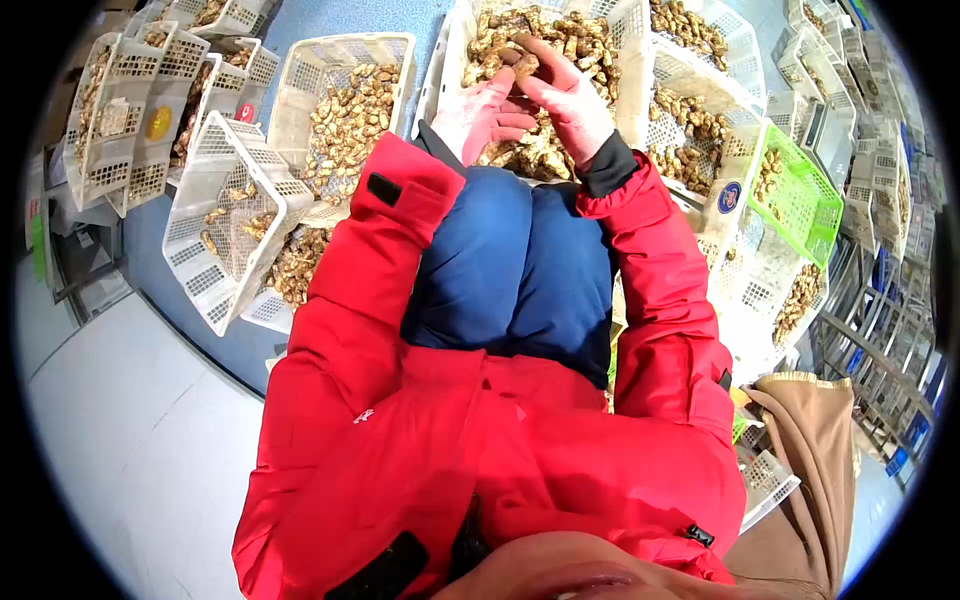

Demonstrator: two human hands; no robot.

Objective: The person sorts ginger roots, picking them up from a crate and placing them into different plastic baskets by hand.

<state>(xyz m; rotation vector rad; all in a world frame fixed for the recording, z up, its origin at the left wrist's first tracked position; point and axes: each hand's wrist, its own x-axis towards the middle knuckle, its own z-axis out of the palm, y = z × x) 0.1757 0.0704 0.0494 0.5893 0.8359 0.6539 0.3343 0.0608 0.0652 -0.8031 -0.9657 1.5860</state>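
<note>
My right hand (572, 100) is closed, with a small brown mushroom (525, 66) between its thumb and fingers. Close beside it, my left hand (484, 115) points its fingers toward the mushroom, spread loosely; whether they touch it is hard to tell. Both hands are above a white plastic basket (632, 50) in front of my knees. Knobbly golden-brown mushrooms (540, 150) fill that basket, reaching from below my hands to its far side.
White baskets of mushrooms stand on the left (398, 60) and right (740, 75). A green basket (822, 215) is farther right, near a metal rack (870, 350). One white basket (200, 270) leans over another at left. Brown cloth (815, 470) hangs at lower right.
</note>
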